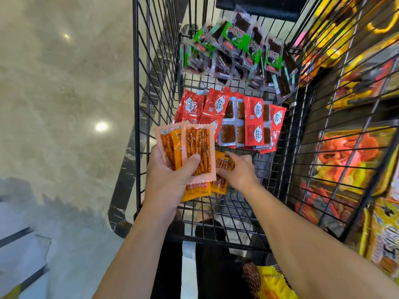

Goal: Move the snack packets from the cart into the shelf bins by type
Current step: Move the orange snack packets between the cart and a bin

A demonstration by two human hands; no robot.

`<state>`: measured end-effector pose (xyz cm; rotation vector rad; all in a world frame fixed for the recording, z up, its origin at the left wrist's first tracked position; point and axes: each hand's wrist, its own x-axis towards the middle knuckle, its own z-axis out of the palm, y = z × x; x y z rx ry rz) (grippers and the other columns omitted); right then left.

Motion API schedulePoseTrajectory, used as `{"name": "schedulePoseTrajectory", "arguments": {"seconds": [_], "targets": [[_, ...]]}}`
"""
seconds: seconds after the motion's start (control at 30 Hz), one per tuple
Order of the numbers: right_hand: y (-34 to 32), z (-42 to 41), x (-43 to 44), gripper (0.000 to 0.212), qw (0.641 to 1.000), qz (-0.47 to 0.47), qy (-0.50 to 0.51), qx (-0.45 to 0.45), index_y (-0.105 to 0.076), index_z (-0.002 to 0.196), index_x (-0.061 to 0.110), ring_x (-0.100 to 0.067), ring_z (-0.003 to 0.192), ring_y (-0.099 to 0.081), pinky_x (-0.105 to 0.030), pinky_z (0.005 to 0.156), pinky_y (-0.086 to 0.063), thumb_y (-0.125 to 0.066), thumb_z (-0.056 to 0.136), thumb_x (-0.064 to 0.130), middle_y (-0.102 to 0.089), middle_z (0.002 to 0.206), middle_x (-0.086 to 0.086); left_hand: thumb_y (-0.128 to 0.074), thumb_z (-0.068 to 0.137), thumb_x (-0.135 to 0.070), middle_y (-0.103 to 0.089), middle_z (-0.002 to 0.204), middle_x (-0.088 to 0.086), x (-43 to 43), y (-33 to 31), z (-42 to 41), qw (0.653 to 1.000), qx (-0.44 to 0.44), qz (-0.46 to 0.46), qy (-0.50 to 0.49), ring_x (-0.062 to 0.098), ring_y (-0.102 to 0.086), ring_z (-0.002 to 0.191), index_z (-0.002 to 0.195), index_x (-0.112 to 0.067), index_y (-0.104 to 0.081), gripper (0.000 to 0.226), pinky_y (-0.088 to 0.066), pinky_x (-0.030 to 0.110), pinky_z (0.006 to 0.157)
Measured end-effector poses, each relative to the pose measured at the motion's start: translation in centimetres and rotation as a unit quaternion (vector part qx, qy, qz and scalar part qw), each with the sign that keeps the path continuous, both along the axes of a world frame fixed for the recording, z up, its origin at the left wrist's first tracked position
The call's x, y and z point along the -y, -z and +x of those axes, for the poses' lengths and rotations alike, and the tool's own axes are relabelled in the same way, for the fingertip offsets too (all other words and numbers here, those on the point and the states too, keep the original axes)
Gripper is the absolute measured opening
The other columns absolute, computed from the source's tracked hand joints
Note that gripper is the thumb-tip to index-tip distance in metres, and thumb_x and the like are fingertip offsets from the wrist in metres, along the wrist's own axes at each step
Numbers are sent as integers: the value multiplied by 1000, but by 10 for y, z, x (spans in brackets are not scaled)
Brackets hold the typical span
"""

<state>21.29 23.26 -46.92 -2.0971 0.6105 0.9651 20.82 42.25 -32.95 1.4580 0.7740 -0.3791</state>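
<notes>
I get a bright, even picture with only faint shadows. Two white glare spots sit on the polished floor (101,126) at left. Focus is sharpest mid-frame, where the orange packets (194,147) in the left hand (168,175) show a soft sheen. The cart (138,83) wires bow toward the edges, and the shelf packets (349,160) at right smear into blur.
</notes>
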Motion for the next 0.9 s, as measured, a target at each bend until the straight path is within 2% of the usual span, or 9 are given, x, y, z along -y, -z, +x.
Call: {"name": "schedulePoseTrajectory", "arguments": {"seconds": [0.1, 0.2, 0.33, 0.4, 0.47, 0.6, 0.73, 0.9], "targets": [[3, 2, -5, 50, 1000, 10, 13, 7, -59, 137, 36, -27, 132, -42, -48, 116, -41, -78, 90, 40, -35, 120, 2, -81, 92, -20, -77, 117, -14, 0, 1, 0, 1000, -4, 0, 0, 6, -75, 107, 118, -52, -59, 47, -64, 50, 90], [6, 2, -9, 25, 999, 31, 35, 23, -63, 111, 40, -25, 125, -49, -43, 107, -48, -77, 92, 34, -40, 117, 5, -81, 91, -21, -77, 117, -14, 0, 2, 0, 1000, -8, 5, -1, 7, -75, 107, 119, -50, -59, 46, -63, 49, 89], [9, 3, -12, 16, 996, 47, 58, 48, -64, 91, 38, -21, 110, -60, -40, 98, -51, -78, 91, 29, -56, 113, 3, -82, 90, -22, -78, 113, -14, 0, 5, -1, 1000, -4, 22, -5, 5, -76, 101, 123, -42, -60, 44, -67, 38, 80], [9, 4, -10, 17, 995, 62, 58, 51, -65, 84, 36, -16, 100, -63, -33, 85, -53, -78, 91, 27, -63, 106, 7, -82, 90, -20, -78, 112, -14, 1, 6, -1, 1000, -2, 26, -6, 4, -77, 100, 122, -40, -60, 43, -67, 33, 75], [9, 4, -6, 18, 994, 79, 56, 53, -66, 81, 35, -12, 91, -64, -27, 74, -50, -78, 90, 26, -66, 96, 12, -82, 90, -19, -78, 111, -14, 1, 7, -1, 1000, -3, 25, -11, 4, -77, 99, 122, -38, -60, 43, -66, 29, 71], [8, 1, 1, 13, 992, 101, 63, 45, -68, 84, 33, -12, 87, -65, -31, 77, -52, -78, 91, 28, -69, 95, 9, -82, 90, -20, -79, 112, -14, 1, 8, -2, 1000, -5, 28, -12, 4, -77, 99, 123, -38, -61, 42, -65, 27, 70], [-1, 0, 12, 15, 983, 128, 122, 55, -65, 86, 30, -15, 87, -67, -30, 75, -52, -76, 93, 21, -70, 97, 3, -82, 91, -25, -78, 113, -15, -1, 10, -4, 999, -3, 41, -2, 3, -76, 101, 123, -40, -61, 42, -66, 29, 71], [-31, -5, 40, 9, 976, 108, 177, 66, -64, 92, 28, -20, 90, -70, -35, 75, -54, -71, 96, 24, -71, 102, -2, -81, 92, -23, -78, 114, -14, -3, 4, -6, 999, -9, 36, 2, 4, -76, 101, 125, -39, -61, 42, -65, 29, 68]]}}
